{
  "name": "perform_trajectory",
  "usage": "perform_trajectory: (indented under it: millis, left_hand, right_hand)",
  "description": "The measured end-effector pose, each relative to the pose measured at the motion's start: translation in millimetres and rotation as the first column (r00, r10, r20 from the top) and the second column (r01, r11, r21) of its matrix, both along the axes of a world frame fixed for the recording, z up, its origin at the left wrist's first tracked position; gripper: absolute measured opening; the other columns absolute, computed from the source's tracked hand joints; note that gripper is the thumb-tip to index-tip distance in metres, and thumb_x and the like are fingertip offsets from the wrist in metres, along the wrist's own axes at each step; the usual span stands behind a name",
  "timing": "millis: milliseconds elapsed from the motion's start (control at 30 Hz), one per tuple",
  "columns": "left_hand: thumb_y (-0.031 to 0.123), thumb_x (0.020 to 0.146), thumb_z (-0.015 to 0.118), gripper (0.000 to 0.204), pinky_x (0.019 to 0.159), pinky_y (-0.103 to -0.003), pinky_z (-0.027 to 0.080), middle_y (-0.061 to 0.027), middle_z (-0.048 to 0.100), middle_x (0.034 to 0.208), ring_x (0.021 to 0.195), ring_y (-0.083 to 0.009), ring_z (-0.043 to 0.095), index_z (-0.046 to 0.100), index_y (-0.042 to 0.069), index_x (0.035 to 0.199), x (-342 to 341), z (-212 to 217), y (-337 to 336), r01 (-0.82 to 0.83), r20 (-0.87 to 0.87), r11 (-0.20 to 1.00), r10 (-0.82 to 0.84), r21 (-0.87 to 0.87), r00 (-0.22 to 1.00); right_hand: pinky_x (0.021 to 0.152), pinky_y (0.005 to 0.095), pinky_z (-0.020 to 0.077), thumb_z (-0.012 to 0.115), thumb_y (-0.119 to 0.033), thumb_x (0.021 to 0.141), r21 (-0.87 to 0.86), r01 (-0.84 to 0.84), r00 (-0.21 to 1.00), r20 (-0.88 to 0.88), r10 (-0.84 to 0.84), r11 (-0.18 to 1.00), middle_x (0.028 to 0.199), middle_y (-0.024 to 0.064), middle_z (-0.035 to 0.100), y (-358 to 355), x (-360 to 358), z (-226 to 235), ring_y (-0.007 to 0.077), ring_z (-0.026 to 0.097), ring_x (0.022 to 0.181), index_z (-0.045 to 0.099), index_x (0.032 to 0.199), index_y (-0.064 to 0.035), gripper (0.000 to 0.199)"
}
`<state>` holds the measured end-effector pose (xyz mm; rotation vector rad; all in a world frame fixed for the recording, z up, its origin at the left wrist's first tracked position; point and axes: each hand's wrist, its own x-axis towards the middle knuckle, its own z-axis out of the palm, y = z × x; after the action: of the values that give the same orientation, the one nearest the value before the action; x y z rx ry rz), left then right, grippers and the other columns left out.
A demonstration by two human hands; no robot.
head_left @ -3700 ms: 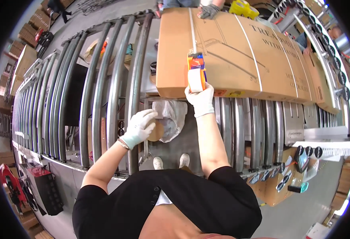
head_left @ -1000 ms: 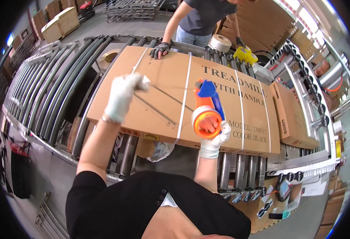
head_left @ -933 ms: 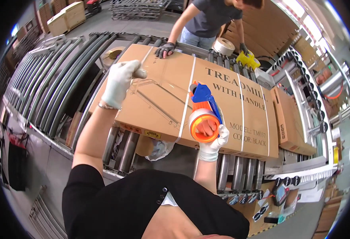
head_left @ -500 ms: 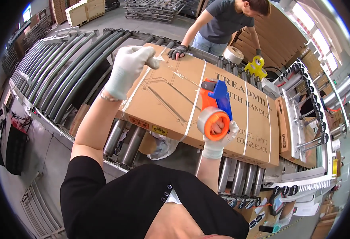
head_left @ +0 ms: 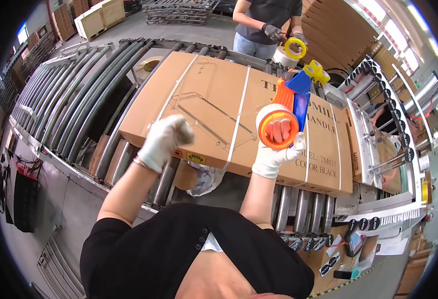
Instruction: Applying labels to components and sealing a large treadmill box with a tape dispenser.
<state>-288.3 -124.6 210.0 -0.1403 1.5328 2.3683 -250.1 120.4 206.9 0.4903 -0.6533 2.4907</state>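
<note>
My right hand [head_left: 277, 154], in a white glove, grips an orange and blue tape dispenser [head_left: 292, 99] with a roll of tape on it. Its fingers show through the orange ring, and the dispenser is held up over the right half of a large brown carton [head_left: 214, 74]. My left hand [head_left: 166, 139], gloved too, is closed like a fist above the carton's front left edge. It is slightly blurred, and whatever its fingers may hold is hidden. The carton lies flat, bound with white straps, a line drawing on top.
The carton rests on a roller conveyor [head_left: 87, 84] running off to the left. Across it, a co-worker in dark gloves holds a yellow tape roll [head_left: 295, 48]. More yellow rolls [head_left: 317, 73] stand beside the carton. To the right is a metal machine frame [head_left: 378, 144].
My left hand has come down toward the carton's front left edge. My right hand has raised the dispenser rightward. The co-worker's hand has left the carton, and a yellow roll has been lifted.
</note>
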Motion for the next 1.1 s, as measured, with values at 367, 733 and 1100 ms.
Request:
perform_trajectory:
  millis: [367, 733, 1100]
  left_hand:
    - [0.056, 0.092, 0.042, 0.067, 0.058, -0.028, 0.052, -0.0138, 0.066, 0.066, 0.055, -0.0196, 0.063, 0.068, -0.004, 0.081, 18, -70, 6, 0.698, 0.304, 0.645, -0.629, -0.31, 0.716]
    - [0.06, 0.087, 0.05, 0.064, 0.058, -0.031, 0.05, -0.0096, 0.064, 0.067, 0.06, -0.0174, 0.06, 0.067, -0.001, 0.096, -14, -112, -41, 0.732, 0.349, 0.449, -0.669, -0.513, 0.656]
    - [0.024, 0.091, 0.06, 0.047, 0.089, -0.028, 0.044, -0.0083, 0.059, 0.113, 0.102, -0.0129, 0.056, 0.047, -0.003, 0.127, -16, -46, 27, 0.513, -0.319, 0.822, -0.569, -0.247, 0.758]
  right_hand:
    - [0.057, 0.0221, 0.0418, 0.051, -0.01, 0.075, 0.157, 0.17, 0.982, 0.052, -0.18, 0.973, 0.095, 0.0089, 0.058, -19, -11, -23, 0.0085, 0.045, 0.058, 0.039, 0.134, 0.0063, 0.062]
    - [0.068, 0.0233, 0.0452, 0.054, -0.009, 0.075, 0.552, 0.284, 0.889, 0.155, -0.431, 0.784, 0.102, 0.0102, 0.057, -30, -7, -39, 0.0098, 0.051, 0.07, 0.038, 0.134, 0.0082, 0.063]
    - [0.093, 0.0311, 0.0434, 0.057, -0.014, 0.08, 0.739, 0.114, 0.888, 0.224, -0.401, 0.664, 0.122, 0.0139, 0.049, -44, 16, -59, 0.0183, 0.053, 0.105, 0.034, 0.134, 0.0065, 0.063]
